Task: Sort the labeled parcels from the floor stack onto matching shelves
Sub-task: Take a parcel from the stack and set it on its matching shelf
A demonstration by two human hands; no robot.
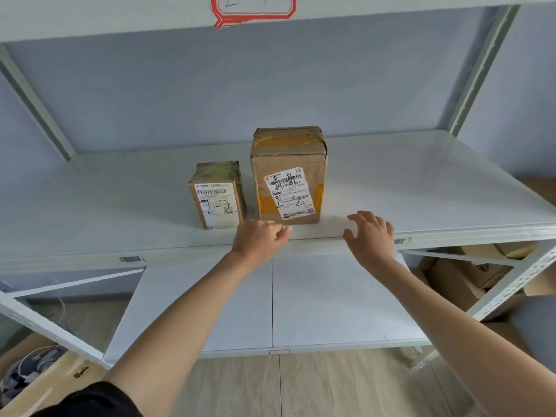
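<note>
Two cardboard parcels stand upright on the white middle shelf (421,182), both hand-marked "2-2" on their labels. The small parcel (217,195) is on the left; the taller taped parcel (289,176) stands just to its right. My left hand (260,237) hovers at the shelf's front edge below the tall parcel, fingers loosely curled and holding nothing. To the right of that parcel is my right hand (371,231), fingers spread and relaxed, apart from the box. A red-bordered label (253,7) hangs on the edge of the shelf above.
A lower white shelf (331,296) lies beneath. Cardboard boxes (463,275) sit on the floor behind the rack at right. An open box with cables (33,371) is at lower left. Angled metal uprights (481,70) frame the rack.
</note>
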